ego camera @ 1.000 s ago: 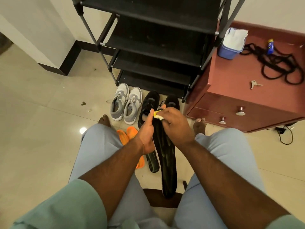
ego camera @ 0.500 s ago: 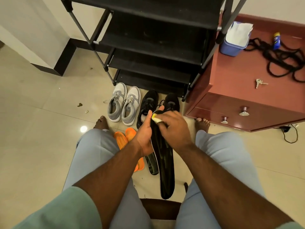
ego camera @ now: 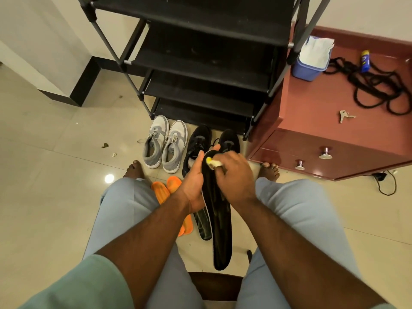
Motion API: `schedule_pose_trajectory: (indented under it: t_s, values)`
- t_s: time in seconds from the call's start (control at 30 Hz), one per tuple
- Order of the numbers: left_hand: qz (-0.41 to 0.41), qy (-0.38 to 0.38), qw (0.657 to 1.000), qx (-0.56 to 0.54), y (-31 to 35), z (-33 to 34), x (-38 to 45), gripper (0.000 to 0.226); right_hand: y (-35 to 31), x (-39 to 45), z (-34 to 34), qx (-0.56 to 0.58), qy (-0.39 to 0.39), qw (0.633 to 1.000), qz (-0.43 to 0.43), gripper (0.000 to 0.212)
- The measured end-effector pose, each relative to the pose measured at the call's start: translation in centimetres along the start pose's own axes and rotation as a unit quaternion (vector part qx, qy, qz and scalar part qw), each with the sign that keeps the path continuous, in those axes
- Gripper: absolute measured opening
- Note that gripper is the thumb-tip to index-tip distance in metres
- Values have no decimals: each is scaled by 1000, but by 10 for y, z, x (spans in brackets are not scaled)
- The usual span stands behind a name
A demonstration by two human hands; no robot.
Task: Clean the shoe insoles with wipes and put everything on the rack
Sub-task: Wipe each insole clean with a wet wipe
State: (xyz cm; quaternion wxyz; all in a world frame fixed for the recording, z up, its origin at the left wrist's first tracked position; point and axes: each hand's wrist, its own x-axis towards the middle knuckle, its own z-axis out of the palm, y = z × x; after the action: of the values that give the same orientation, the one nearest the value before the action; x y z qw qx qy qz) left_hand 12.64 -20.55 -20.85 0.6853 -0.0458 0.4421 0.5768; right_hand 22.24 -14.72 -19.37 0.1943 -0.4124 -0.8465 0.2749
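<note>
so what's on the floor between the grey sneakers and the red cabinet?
Head view: the pair of black shoes sits between the grey sneakers and the red cabinet, on bare tile.

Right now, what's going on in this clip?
A seated person is cleaning a black insole. The left hand holds it near the toe end, while the right hand rubs that end with a wipe pinched in its grip. A second dark insole and two orange insoles lie on the floor. The grey sneakers and black shoes sit before the shoe rack, not yet on it.
</note>
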Motion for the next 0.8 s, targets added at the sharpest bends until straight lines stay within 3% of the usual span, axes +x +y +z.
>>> schedule_pose_trajectory:
  t_s: [0.07, 0.27, 0.43, 0.57, 0.67, 0.8]
  values:
    - [2, 4, 1000, 8, 0, -1, 1, 51, 5, 6, -1, 0, 20, 1000, 24, 22]
    - [-4, 9, 1000, -21, 10, -4, 3, 55, -14, -11, 2, -24, -83, 989, -120, 22]
    - [5, -3, 1000, -28, 0, -1, 3, 50, -2, 7, 1, 16, 6, 1000, -19, 19]
    - [2, -1, 1000, -27, 3, -4, 1, 48, -5, -9, 1, 78, -97, 991, -59, 22]
    - [12, 4, 999, -29, 7, -2, 3, 48, -4, -10, -3, 137, -142, 980, -19, 18]
    - [3, 2, 1000, -27, 0, 3, 3, 46, -14, 2, -3, 263, -33, 957, 121, 15]
